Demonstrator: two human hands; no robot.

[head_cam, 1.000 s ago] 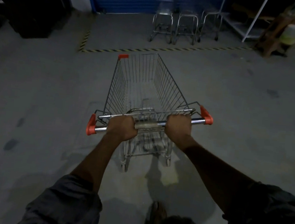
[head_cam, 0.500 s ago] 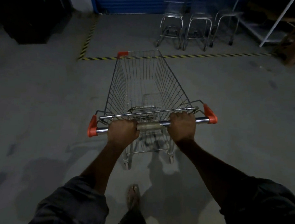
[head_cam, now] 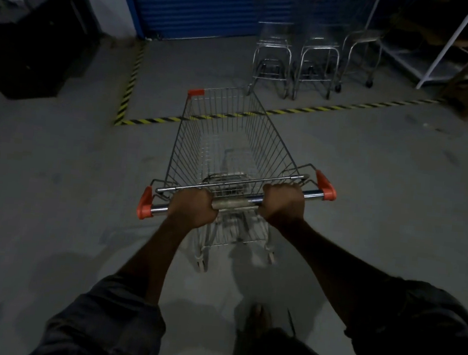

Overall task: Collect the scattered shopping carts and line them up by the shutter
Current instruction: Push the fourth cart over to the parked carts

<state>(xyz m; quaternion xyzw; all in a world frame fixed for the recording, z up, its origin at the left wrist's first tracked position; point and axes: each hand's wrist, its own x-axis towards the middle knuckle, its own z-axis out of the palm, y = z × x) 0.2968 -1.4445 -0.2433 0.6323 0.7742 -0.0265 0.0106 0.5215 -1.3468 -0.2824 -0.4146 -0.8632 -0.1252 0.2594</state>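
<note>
Floor: grey concrete floor [head_cam: 56,190], dim, spreading under everything in view
Shutter: blue ribbed metal roller shutter [head_cam: 191,6] along the far wall, closed down to the floor
Dark bulk: black boxy object [head_cam: 32,46] at far left, too dark to identify
Pushed cart: silver wire shopping cart with orange corner pieces [head_cam: 230,143], in the middle of the floor, nose pointing toward the shutter; its front end overlaps the tape line in this view, well apart from the shutter itself
Parked carts: row of silver wire shopping carts [head_cam: 317,57] side by side against the shutter's right part, handles toward the shutter; there seem to be three, though the poor light makes the count unsure
Tape: yellow-and-black striped hazard tape [head_cam: 318,109] on the floor, marking off the zone before the shutter
Handle: chrome handle bar with orange end caps [head_cam: 236,203], at the near end of the pushed cart
Left hand [head_cam: 192,207]: fingers curled fully round the handle's left half, knuckles up
Right hand [head_cam: 283,201]: wrapped tight round the handle's right half, just inside the orange cap
</note>
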